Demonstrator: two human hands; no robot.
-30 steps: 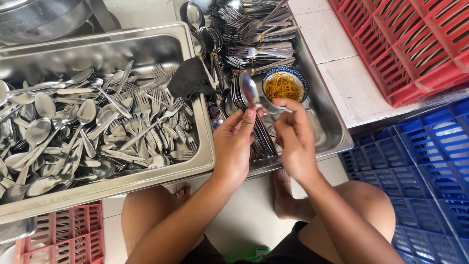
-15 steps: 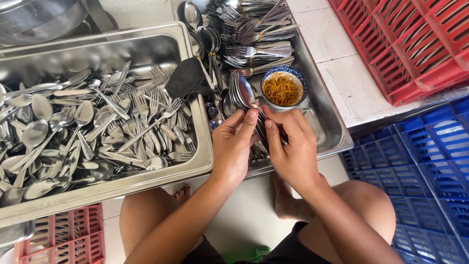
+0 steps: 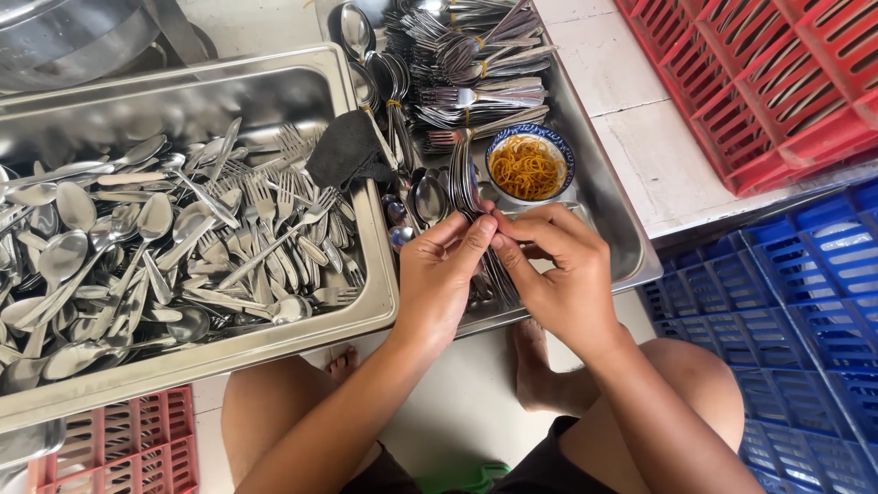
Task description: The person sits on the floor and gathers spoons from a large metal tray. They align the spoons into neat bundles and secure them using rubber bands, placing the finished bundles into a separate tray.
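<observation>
My left hand [image 3: 442, 279] and my right hand [image 3: 558, 270] meet over the right steel tray [image 3: 611, 220], both pinching a stacked bundle of spoons [image 3: 465, 183] that stands on edge between my fingertips. Just beyond the bundle sits a small blue-rimmed bowl of orange rubber bands [image 3: 528, 165]. Bundled forks and spoons [image 3: 476, 69] lie at the far end of that tray. The left steel tray [image 3: 274, 87] holds several loose spoons and forks [image 3: 165, 247], with a dark cloth [image 3: 346, 149] draped over its right rim.
A red plastic crate [image 3: 777, 73] stands at the upper right on a white tiled ledge [image 3: 649, 155]. Blue crates [image 3: 796, 311] fill the lower right. Another red crate [image 3: 119, 448] sits at the lower left. My bare knees and feet are below the trays.
Both hands have stayed together at the spoon bundle, drawing slightly nearer to me. The bundle now stands more upright between my fingertips.
</observation>
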